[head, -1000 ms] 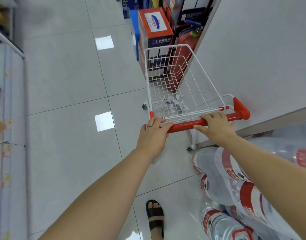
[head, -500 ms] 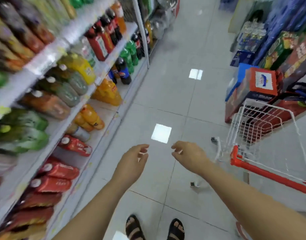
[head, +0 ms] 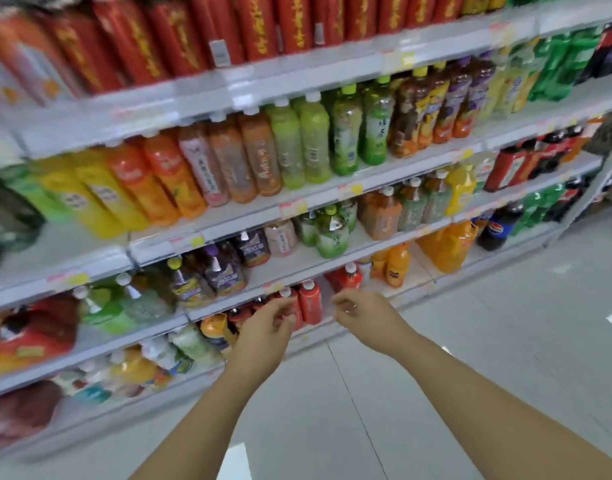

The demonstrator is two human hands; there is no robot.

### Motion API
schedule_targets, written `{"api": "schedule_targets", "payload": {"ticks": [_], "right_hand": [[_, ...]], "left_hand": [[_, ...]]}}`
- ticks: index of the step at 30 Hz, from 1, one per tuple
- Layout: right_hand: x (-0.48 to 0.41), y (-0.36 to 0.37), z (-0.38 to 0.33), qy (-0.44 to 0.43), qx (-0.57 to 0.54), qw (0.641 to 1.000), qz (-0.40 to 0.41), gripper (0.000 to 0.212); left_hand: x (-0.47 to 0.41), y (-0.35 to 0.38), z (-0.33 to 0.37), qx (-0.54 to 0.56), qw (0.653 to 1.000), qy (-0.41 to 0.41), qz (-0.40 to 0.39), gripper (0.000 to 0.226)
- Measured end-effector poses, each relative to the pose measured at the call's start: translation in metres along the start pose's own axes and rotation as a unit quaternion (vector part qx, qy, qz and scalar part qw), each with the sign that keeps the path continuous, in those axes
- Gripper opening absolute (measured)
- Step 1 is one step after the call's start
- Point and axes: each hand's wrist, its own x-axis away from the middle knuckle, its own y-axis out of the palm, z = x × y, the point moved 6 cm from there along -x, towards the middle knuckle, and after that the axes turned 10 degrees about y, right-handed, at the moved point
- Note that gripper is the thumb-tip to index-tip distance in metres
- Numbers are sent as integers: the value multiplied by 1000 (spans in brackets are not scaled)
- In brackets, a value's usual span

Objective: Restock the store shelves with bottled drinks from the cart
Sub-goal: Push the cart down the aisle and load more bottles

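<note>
The shelves are filling most of the view, somewhat blurred, and the bottled drinks are standing on them in rows grouped by colour. The left hand is reaching out in front of the shelves' lower tiers, fingers loosely curled and holding nothing, just before the red bottles with white caps. The right hand is hovering in front of the shelves too, fingers relaxed and empty. Whether either hand is touching a bottle is unclear. The tiled floor is spreading out below the shelves.
</note>
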Motion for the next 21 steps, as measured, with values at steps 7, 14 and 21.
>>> {"api": "schedule_targets", "payload": {"ticks": [7,14,21], "right_hand": [[-41,116,-133,-140,91,974,-153,16],[-39,211,-227,-305,196,887,-286,20],[18,295,-244,-418,271,751,-434,27]], "left_hand": [[50,-122,-81,21,971,-139,194,28],[122,-173,-113,19,894,-241,377,25],[217,-143,-123,35,769,-370,520,28]]}}
